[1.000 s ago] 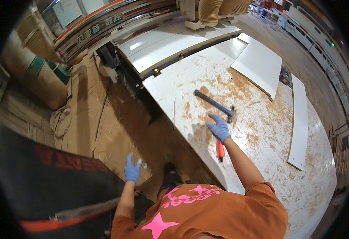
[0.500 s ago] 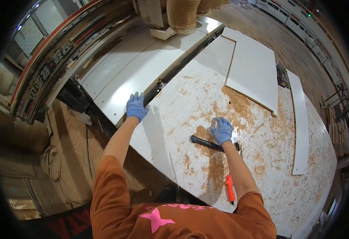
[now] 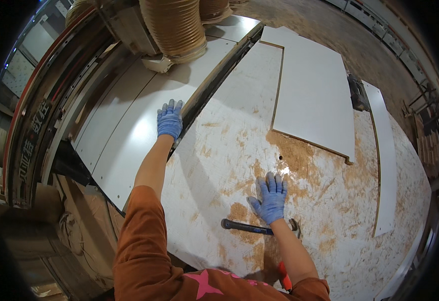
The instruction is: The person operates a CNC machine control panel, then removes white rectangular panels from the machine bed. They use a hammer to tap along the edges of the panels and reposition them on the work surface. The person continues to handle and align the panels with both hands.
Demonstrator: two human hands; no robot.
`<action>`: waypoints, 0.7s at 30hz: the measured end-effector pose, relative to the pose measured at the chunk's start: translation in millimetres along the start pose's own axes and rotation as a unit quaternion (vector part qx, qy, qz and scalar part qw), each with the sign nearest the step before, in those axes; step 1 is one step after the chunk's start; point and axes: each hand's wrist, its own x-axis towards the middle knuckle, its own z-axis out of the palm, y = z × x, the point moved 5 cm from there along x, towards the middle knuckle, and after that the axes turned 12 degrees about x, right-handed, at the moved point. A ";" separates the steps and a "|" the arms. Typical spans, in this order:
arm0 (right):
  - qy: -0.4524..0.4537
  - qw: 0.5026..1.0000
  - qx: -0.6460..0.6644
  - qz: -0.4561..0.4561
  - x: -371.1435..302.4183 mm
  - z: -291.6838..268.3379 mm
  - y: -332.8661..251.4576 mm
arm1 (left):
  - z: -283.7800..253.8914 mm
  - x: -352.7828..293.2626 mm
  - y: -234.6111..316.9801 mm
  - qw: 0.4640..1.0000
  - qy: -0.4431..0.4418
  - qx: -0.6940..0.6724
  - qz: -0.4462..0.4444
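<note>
left hand (image 3: 169, 119) palm down on white panel (image 3: 124, 155) beyond the worktop (image 3: 204, 170)'s left edge, fingers straight, grasping nothing. right hand (image 3: 270, 199) over worktop, fingers spread, released; can't tell if touching. hammer (image 3: 244, 227) lies toward worktop's near edge, passing under right wrist. red tool (image 3: 283, 276) closer to that edge, partly hidden. large white board (image 3: 312, 95) at far edge, narrow white board (image 3: 386, 165) toward right edge.

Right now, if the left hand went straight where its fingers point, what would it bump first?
Probably the left hand would meet the tan ribbed hose first, but that might hang too high to touch.
</note>
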 end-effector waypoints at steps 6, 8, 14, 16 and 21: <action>0.018 1.000 0.007 -0.013 2.6 -6.8 -0.4 | -5.3 28.8 18.3 1.000 0.001 0.009 0.004; 0.019 1.000 0.009 -0.011 6.0 -8.2 -0.5 | -3.6 29.7 18.4 1.000 0.000 0.017 0.009; -0.003 1.000 0.008 0.002 4.8 -6.8 -0.3 | -3.0 30.8 18.1 1.000 -0.003 0.023 0.013; -0.001 1.000 0.009 -0.002 4.5 -7.0 0.3 | -7.5 30.3 19.6 1.000 -0.007 0.021 0.016; 0.000 1.000 0.009 -0.005 4.7 -5.4 1.2 | -3.6 30.0 18.8 0.999 0.007 0.031 0.013</action>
